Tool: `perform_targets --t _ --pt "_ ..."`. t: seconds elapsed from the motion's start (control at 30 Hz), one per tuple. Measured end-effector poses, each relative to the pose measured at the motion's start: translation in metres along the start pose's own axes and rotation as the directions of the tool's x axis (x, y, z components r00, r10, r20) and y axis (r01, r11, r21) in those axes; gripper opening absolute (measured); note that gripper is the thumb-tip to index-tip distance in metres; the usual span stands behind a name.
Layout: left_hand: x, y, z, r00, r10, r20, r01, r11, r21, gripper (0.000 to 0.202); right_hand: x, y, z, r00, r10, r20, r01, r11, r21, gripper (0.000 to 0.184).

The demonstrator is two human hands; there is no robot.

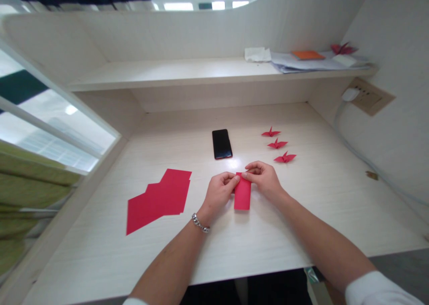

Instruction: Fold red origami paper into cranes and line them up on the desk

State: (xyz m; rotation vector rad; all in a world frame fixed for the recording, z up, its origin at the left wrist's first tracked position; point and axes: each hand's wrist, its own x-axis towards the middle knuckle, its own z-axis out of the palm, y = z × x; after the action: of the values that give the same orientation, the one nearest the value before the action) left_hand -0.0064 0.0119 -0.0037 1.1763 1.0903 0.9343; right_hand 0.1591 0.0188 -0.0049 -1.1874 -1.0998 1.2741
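Note:
A red sheet of paper folded into a narrow rectangle [242, 195] is between my hands, near the front of the desk. My left hand [221, 188] pinches its upper left corner with thumb and fingers. At the upper right corner, my right hand [263, 177] grips the paper the same way, its fingers curled behind the top edge. Several loose red paper sheets [164, 197] lie overlapping to the left of my left hand. Beyond my right hand stand three folded red paper cranes, the nearest crane [285, 158] closest to my fingers.
A black phone [221, 144] lies behind my hands. On the shelf [174, 72] at the back are papers [284, 63], an orange piece [308, 55], a crumpled tissue [257, 54] and another red folded paper [344, 49]. A white plug [350, 94] with a cable sits in the right wall socket.

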Motion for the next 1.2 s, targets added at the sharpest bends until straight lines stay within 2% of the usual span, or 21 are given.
perform_targets --t 0.27,0.4,0.6,0.8,0.97,1.1,1.2 --pt "0.000 0.000 0.002 0.998 0.034 -0.056 -0.034 0.999 0.008 0.028 0.002 0.001 0.001 0.987 0.148 -0.056 -0.136 0.975 0.173 0.044" --pt "-0.001 0.000 0.004 0.994 0.089 -0.071 -0.087 0.996 0.024 0.026 0.003 0.002 0.001 0.982 0.164 -0.095 -0.138 0.962 0.238 0.047" --pt "0.001 -0.003 0.000 0.979 0.146 -0.144 -0.138 0.988 0.062 0.025 0.001 0.003 0.004 0.962 0.256 0.091 -0.270 0.932 0.243 0.033" --pt "0.002 -0.006 -0.001 0.982 0.132 -0.135 -0.132 0.991 0.009 0.027 0.000 0.002 0.008 0.986 0.165 -0.034 -0.158 0.976 0.146 0.032" --pt "0.003 -0.006 -0.002 0.981 0.118 -0.156 -0.119 0.993 0.004 0.028 -0.001 0.006 0.008 0.982 0.183 0.038 -0.186 0.976 0.112 0.032" --pt "0.004 -0.005 -0.001 0.986 0.078 -0.151 -0.087 0.995 -0.055 0.029 -0.001 0.008 0.008 0.990 0.140 -0.002 -0.140 0.990 0.031 0.033" --pt "0.005 -0.005 -0.001 0.983 0.077 -0.164 -0.087 0.994 -0.059 0.029 -0.001 0.009 0.008 0.989 0.146 0.033 -0.147 0.988 0.035 0.032"
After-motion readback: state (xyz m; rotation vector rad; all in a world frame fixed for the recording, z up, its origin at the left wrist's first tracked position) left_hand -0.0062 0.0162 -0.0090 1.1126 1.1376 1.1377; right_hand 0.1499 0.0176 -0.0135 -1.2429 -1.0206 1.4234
